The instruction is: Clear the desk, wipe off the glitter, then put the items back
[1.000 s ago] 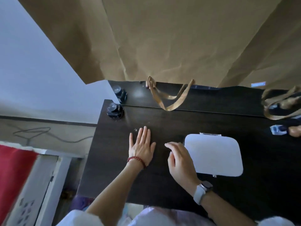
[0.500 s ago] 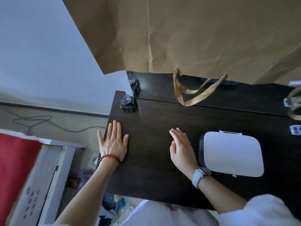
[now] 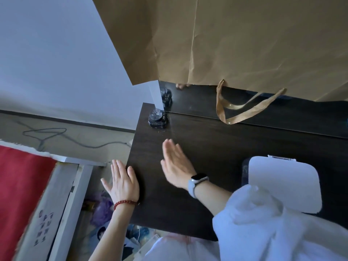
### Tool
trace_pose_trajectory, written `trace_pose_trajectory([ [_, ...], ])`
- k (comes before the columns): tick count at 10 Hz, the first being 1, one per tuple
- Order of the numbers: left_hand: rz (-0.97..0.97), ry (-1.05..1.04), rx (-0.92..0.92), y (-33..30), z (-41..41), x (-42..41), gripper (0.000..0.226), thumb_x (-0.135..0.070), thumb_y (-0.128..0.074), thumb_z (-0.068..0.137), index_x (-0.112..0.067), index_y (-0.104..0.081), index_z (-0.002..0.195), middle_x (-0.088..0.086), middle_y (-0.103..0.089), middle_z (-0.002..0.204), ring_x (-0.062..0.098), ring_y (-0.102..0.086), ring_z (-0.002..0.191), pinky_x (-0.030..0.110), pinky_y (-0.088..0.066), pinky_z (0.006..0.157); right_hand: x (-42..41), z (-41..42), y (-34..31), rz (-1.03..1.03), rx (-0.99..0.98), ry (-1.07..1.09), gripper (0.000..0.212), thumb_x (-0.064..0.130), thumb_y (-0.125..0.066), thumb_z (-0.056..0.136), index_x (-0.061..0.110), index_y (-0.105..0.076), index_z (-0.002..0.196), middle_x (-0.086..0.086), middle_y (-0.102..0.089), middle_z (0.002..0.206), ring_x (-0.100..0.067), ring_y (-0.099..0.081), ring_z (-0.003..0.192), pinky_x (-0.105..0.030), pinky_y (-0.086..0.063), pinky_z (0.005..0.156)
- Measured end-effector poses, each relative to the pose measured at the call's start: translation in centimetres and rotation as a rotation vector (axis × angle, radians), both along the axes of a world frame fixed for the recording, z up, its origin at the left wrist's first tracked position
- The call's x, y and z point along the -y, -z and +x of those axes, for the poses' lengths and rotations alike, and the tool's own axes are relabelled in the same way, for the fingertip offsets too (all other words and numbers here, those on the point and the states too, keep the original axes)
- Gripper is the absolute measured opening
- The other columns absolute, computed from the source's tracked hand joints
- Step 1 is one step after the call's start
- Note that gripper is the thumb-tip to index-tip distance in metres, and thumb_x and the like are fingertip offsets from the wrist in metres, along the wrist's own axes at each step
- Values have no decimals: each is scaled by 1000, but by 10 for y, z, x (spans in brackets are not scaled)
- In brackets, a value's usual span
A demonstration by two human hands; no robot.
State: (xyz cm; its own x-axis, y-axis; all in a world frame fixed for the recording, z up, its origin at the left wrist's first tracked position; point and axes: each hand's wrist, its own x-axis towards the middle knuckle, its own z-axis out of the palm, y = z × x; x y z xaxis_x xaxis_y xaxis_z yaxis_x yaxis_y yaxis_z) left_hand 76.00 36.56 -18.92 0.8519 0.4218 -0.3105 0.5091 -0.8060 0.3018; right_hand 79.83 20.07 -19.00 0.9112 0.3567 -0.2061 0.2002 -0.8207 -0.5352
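The dark wooden desk (image 3: pixel 216 147) fills the middle of the view. My left hand (image 3: pixel 122 182), with a red bead bracelet, is flat and open at the desk's left edge, palm half off the edge. My right hand (image 3: pixel 176 163), with a watch on the wrist, lies flat and open on the desk, fingers pointing toward the far left corner. A small dark ornament (image 3: pixel 157 118) stands in that corner, with a few glitter specks beside it. A white lidded box (image 3: pixel 284 183) sits to the right of my right hand.
A large brown paper bag (image 3: pixel 235 40) with a ribbon handle (image 3: pixel 237 113) hangs over the mirror at the desk's back. Left of the desk lie a red cloth (image 3: pixel 20 189), a white frame, floor cables (image 3: pixel 56 136) and clutter below. My white sleeve (image 3: pixel 273 223) covers the lower right.
Both hands have slid left across the desk; the left hand has gone from the desk's middle to its left edge, and the right hand followed. The view has turned left.
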Motion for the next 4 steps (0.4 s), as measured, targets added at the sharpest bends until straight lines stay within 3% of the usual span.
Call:
trace_pose_trajectory([
  [1,-53,-12,68,-2,-4,-2,48,-24,-22,97,-9,-18,143,6,-16,154,16,-11,142,51,-1,114,-14,-23,-5,82,-38,-195,57,26,-17,93,-3,-9,142,-19,-13,153,-27,-7,142,-36,4,117],
  [2,-65,-9,122,-4,-7,-2,48,-25,-24,96,-6,-25,140,12,-23,151,24,-17,141,51,-9,114,1,-32,-18,233,-130,-131,47,17,-34,96,8,-26,141,-11,-28,150,-18,-21,140,-29,-13,117],
  [3,4,106,154,-8,-12,11,56,-33,-26,86,-3,-41,131,19,-39,142,35,-35,133,55,-27,107,28,-40,-34,384,-76,114,44,29,-35,88,13,-54,124,-6,-60,123,-15,-52,117,-30,-41,99],
  [4,23,239,135,-3,-16,37,56,-36,-28,82,-7,-48,126,16,-48,136,34,-44,126,55,-32,102,53,-41,-53,623,13,324,32,30,-40,85,14,-64,100,2,-62,94,-7,-59,88,-22,-49,74],
])
